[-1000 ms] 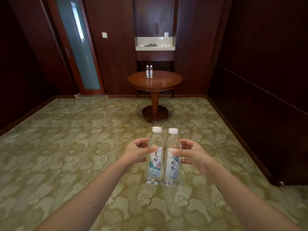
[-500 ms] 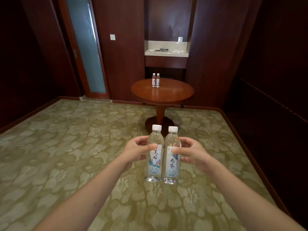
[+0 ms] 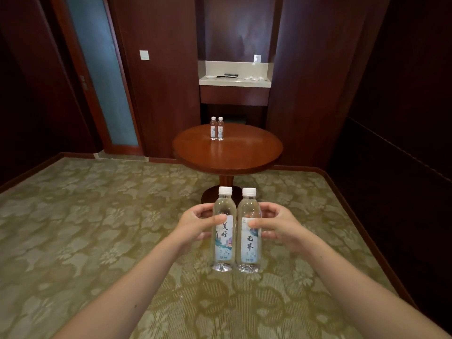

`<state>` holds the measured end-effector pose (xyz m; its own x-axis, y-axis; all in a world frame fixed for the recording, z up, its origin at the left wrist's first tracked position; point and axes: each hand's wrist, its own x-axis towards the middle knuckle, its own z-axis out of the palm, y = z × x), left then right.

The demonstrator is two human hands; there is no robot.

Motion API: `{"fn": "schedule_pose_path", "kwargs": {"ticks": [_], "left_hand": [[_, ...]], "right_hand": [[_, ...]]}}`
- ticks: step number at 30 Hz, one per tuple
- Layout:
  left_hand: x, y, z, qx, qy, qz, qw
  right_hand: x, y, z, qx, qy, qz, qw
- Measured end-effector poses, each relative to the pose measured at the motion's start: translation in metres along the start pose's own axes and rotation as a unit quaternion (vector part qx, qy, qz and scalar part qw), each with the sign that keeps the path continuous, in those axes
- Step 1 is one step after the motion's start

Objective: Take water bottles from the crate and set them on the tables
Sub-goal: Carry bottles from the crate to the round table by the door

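Note:
My left hand [image 3: 195, 223] grips a clear water bottle [image 3: 223, 245] with a white cap and a pale label. My right hand [image 3: 276, 225] grips a second, matching bottle [image 3: 249, 248]. Both bottles are upright, side by side and touching, held out in front of me above the carpet. Ahead stands a round wooden table [image 3: 244, 152] on a single pedestal. Two more small bottles [image 3: 217, 128] stand together near its far left edge. No crate is in view.
Green floral carpet [image 3: 97, 228] spreads between me and the table. Dark wood panelling rises on the right [image 3: 391, 167] and behind the table. A niche shelf [image 3: 234, 80] with small items sits above it. A frosted glass door [image 3: 105, 81] is at the left.
The table has come nearer and grown larger in view as I move towards it. Both hands keep the same hold on the two bottles.

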<state>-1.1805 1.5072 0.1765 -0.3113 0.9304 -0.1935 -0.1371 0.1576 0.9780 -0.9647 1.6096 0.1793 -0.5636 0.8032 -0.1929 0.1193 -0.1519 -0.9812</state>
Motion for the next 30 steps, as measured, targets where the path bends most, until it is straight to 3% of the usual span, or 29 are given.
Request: {"fn": "schedule_pose_path", "kwargs": {"ticks": [15, 30], "left_hand": [[0.308, 0.063, 0.012, 0.017, -0.043, -0.007, 0.999], [0.567, 0.110, 0.066, 0.012, 0.038, 0.043, 0.998]], "right_hand": [[0.269, -0.059, -0.092, 0.026, 0.036, 0.007, 0.999], [0.548, -0.114, -0.219, -0.029, -0.025, -0.015, 0.999]]}}
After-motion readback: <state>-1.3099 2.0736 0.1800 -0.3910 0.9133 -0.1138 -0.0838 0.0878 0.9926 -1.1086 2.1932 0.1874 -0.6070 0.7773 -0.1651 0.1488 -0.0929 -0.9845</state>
